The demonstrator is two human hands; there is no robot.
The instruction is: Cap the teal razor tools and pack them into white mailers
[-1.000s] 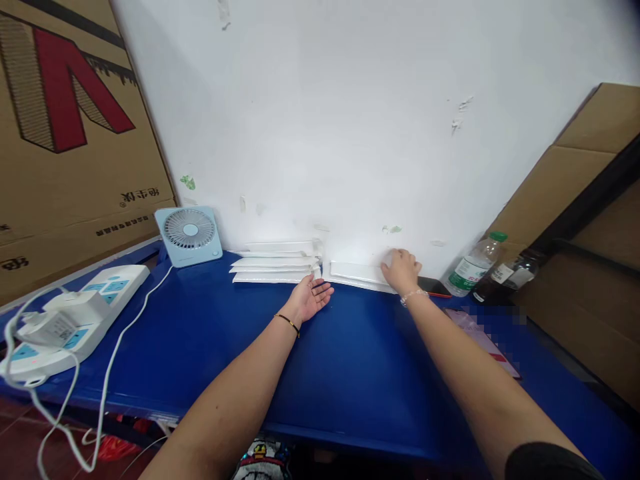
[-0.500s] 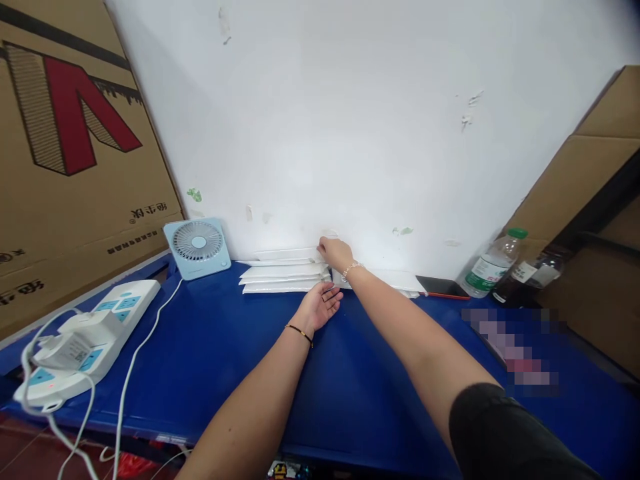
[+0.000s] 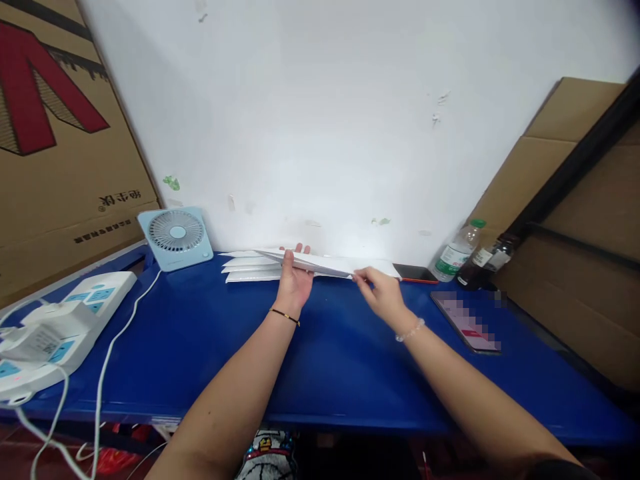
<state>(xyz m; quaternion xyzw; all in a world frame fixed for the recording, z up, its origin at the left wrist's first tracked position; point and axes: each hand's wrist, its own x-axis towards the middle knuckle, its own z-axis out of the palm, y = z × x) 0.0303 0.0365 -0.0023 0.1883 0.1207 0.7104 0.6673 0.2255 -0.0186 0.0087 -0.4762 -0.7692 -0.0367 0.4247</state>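
A thin, flat white packet [image 3: 330, 269], like a sheet or envelope, is held above the table against a row of similar ones. My left hand [image 3: 294, 285] grips it from below, thumb in front and fingers behind. At the packet's right end, my right hand [image 3: 384, 293] pinches the corner between thumb and fingertips. Left of my left hand lies a stack of white packets [image 3: 253, 273], fanned slightly. More white packets [image 3: 383, 267] lie behind my right hand, partly hidden by it and the held one.
On the blue table [image 3: 340, 360] stand a light blue fan [image 3: 177, 237] and a white power strip [image 3: 75, 327] with cables. To the right are a dark phone-like slab [image 3: 417, 273], a green-capped bottle [image 3: 455, 253], a dark bottle [image 3: 485, 263] and a phone [image 3: 463, 320]. Cardboard flanks both sides.
A white packet has come off the left stack into both hands. My right hand has moved right and toward me; my left hand has closed on the packet. The view has shifted right.
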